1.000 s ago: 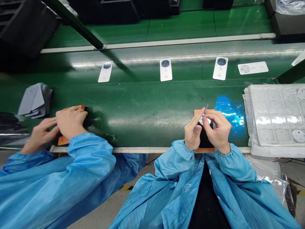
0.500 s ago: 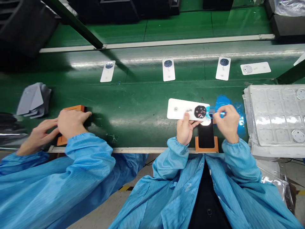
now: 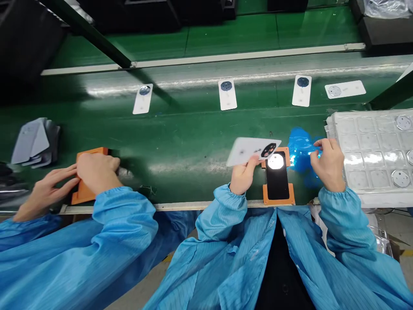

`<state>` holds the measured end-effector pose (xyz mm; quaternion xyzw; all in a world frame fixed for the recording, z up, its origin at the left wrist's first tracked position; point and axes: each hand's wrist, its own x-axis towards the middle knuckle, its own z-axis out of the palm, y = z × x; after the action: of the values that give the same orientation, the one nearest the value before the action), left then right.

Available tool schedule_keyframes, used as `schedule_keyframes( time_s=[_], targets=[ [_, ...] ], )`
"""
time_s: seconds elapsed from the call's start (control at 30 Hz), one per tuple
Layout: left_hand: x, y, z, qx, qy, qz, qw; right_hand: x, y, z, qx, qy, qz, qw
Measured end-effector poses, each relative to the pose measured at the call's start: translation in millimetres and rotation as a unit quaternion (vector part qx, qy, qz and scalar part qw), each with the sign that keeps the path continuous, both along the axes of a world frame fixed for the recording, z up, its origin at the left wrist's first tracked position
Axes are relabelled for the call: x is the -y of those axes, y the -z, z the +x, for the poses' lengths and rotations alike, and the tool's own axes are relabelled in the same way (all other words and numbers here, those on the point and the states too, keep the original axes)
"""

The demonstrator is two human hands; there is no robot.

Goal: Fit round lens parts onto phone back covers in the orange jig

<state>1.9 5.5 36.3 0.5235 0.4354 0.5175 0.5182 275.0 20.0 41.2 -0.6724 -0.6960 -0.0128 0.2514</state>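
My left hand (image 3: pixel 243 174) grips a white phone back cover (image 3: pixel 248 150) by its lower edge, thumb on top. The cover is tilted, and its round black camera plate (image 3: pixel 268 150) is at the right end. Close beside it, an orange fixture (image 3: pixel 279 201) lies on the bench with a black slab (image 3: pixel 277 185) in it; a bright white round piece (image 3: pixel 275 161) shows at the slab's upper end. My right hand (image 3: pixel 329 163) is closed in a pinch on blue film (image 3: pixel 314 150), at the edge of a crumpled blue film pile (image 3: pixel 298 146).
Clear trays (image 3: pixel 364 161) with round silver plates stand at the right. Several white covers (image 3: pixel 227 97) lie along the back. To the left, a co-worker's hands (image 3: pixel 97 170) rest on another orange fixture (image 3: pixel 84 191), near a stack of grey covers (image 3: pixel 34 144).
My right hand has moved right, away from the cover, with the blue film. My left hand has shifted slightly left and tilted the cover, uncovering the fixture's upper end.
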Motion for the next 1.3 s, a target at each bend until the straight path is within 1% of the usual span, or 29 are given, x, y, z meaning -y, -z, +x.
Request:
schedule_keyframes(
  time_s=[0.03,0.07,0.13,0.2,0.27,0.33,0.37,0.43,0.5,0.6,0.77,0.87,0.93,1.03,1.1,1.17,1.3],
  targets=[
    [0,-0.3,-4,-0.069,0.04,0.058,0.995,6,-6.8,-4,-0.024,-0.05,0.01,0.998],
    [0,-0.4,-7,-0.138,0.083,0.12,0.98,13,-13.3,-10,-0.045,-0.106,0.016,0.993],
    [1,1.0,-9,-0.259,0.154,0.224,0.927,26,-22.8,-22,-0.066,-0.213,0.02,0.975],
    [1,5.8,-8,-0.359,0.174,0.284,0.872,37,-24.6,-32,-0.054,-0.283,0.017,0.958],
    [2,13.5,-3,-0.435,0.172,0.318,0.825,43,-19.1,-37,-0.024,-0.311,0.005,0.95],
    [1,21.7,0,-0.483,0.168,0.344,0.788,46,-9.8,-37,0.005,-0.314,-0.009,0.949],
    [1,25.1,1,-0.498,0.166,0.356,0.774,47,-5.4,-36,0.017,-0.312,-0.012,0.95],
    [0,29.9,1,-0.515,0.16,0.374,0.755,46,1.1,-35,0.037,-0.311,-0.005,0.95],
    [-2,32.0,-1,-0.52,0.162,0.382,0.747,45,3.3,-35,0.058,-0.313,0.015,0.948],
    [-5,33.1,-4,-0.521,0.173,0.381,0.744,43,1.4,-38,0.092,-0.312,0.037,0.945],
    [-4,35.9,-4,-0.534,0.179,0.373,0.737,39,0.6,-40,0.113,-0.313,0.042,0.942],
    [0,36.6,-2,-0.567,0.157,0.346,0.73,33,6.6,-37,0.118,-0.328,0.02,0.937],
    [2,36.1,-2,-0.591,0.143,0.335,0.72,29,12.1,-37,0.129,-0.333,-0.004,0.934],
    [4,34.5,-1,-0.617,0.138,0.341,0.696,24,18.5,-38,0.154,-0.334,-0.035,0.929],
    [5,33.3,0,-0.627,0.137,0.342,0.687,24,20.0,-39,0.169,-0.336,-0.048,0.925],
    [8,31.8,1,-0.632,0.14,0.333,0.685,26,19.2,-40,0.174,-0.337,-0.06,0.923],
    [17,28.3,5,-0.631,0.147,0.313,0.695,35,15.4,-39,0.162,-0.34,-0.075,0.924]
  ],
)
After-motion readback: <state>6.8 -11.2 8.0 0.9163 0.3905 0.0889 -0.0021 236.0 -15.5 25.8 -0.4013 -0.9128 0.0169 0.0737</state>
